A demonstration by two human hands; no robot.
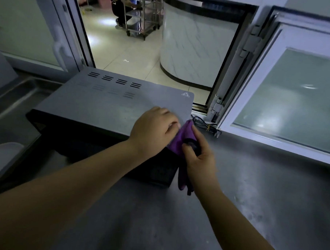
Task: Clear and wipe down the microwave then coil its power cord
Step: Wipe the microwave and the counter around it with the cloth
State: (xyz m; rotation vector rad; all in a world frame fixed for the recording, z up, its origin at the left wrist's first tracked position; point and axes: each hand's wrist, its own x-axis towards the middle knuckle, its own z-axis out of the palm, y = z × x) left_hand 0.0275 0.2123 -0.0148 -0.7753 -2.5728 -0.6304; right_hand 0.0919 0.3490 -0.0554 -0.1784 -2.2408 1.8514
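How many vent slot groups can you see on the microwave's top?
8: four dark groups in a row along the far edge of the microwave, and four fainter groups in a row just nearer. None looks hidden.

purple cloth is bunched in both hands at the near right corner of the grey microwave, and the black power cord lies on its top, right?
Not quite. In the head view the black power cord lies on the counter beside the grey microwave, by the window frame. The purple cloth is in the left hand and right hand as stated.
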